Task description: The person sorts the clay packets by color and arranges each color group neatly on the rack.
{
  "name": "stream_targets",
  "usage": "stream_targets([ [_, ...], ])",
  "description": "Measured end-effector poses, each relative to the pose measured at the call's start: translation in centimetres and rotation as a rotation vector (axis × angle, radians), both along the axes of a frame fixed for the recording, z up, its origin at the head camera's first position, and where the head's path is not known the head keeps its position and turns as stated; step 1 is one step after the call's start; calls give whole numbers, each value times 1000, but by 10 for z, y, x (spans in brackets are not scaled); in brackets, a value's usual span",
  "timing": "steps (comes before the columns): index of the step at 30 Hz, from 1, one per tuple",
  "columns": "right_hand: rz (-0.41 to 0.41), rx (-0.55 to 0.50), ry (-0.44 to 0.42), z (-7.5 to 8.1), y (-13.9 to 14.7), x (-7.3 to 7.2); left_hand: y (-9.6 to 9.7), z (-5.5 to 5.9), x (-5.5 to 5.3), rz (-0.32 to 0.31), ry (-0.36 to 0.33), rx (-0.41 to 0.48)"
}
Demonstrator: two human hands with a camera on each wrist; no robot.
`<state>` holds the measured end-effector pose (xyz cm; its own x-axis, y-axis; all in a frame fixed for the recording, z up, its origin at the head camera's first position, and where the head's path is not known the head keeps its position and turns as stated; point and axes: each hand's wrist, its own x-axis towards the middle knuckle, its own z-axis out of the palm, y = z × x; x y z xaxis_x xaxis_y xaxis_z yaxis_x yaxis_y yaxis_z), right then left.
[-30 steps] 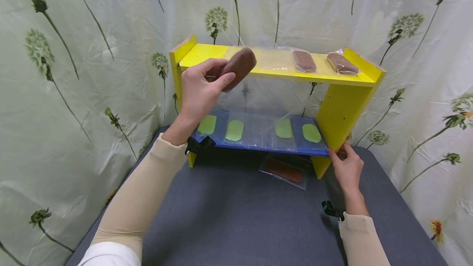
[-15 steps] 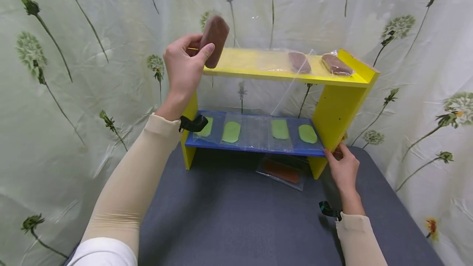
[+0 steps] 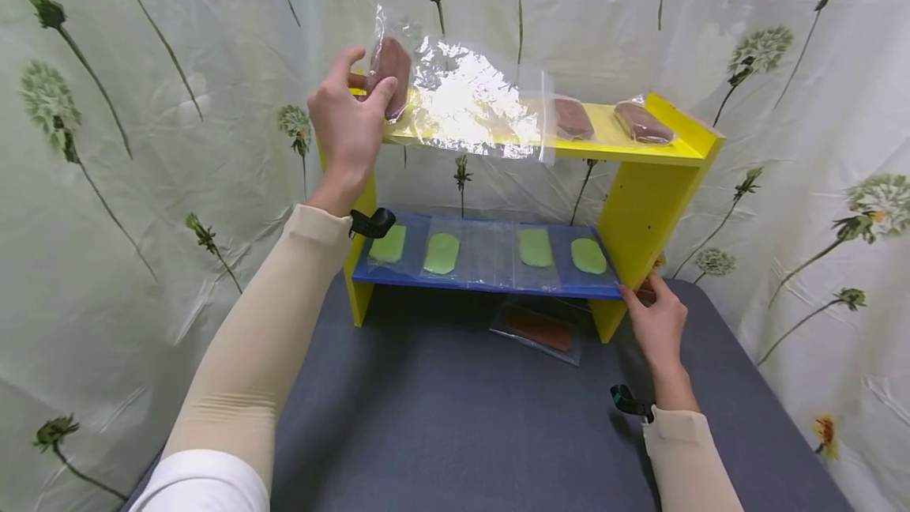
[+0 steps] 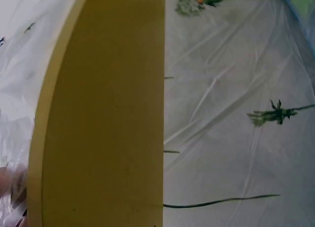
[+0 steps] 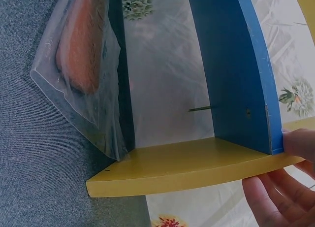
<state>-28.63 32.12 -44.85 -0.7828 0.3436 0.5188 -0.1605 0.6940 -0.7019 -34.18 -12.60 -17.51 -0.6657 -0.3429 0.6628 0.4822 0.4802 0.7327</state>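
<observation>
In the head view, my left hand [image 3: 346, 118] pinches a brown, rounded, soap-like bar in a clear plastic bag [image 3: 389, 73] at the upper left of a small yellow shelf unit [image 3: 636, 212]. The bag's loose, shiny part spreads rightward across the top board. Two more bagged brown bars [image 3: 643, 122] lie at the right end of that board. My right hand [image 3: 659, 322] grips the right side panel at the end of the blue shelf [image 3: 483, 288]. The right wrist view shows the thumb [image 5: 299, 143] at the blue board's corner and fingers [image 5: 275, 197] behind the yellow panel.
Several pale green bars [image 3: 442, 254] in clear bags lie along the blue shelf. Beneath it, a reddish-brown bar in a bag [image 3: 536, 329] lies on the dark grey table [image 3: 455, 417]. A flower-printed curtain [image 3: 178, 38] hangs behind and beside the unit.
My left hand has moved left and up with the brown bar, then turned it, so the clear bag now shows spread to the right. My right hand keeps its grip on the shelf unit.
</observation>
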Motion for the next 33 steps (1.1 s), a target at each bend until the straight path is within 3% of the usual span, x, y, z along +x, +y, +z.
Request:
stream_targets([
  [3, 3, -6, 2, 1, 0, 0, 0, -1, -4, 56, 0, -77],
  [11, 7, -9, 5, -1, -1, 0, 1, -7, -7, 201, 30, -407],
  [14, 1, -4, 6, -1, -1, 0, 0, -12, -6, 194, 72, -468],
  [20, -12, 12, 17, 0, 1, -2, -3, -25, -2, 67, 155, -577],
  [24, -15, 11, 14, 0, 1, -3, -4, -31, 0, 45, 175, -659],
  [28, -15, 15, 15, 0, 1, -2, -5, -33, 0, 62, 163, -714],
  [33, -12, 15, 15, 0, -1, -1, -7, -29, -2, 72, 75, -764],
])
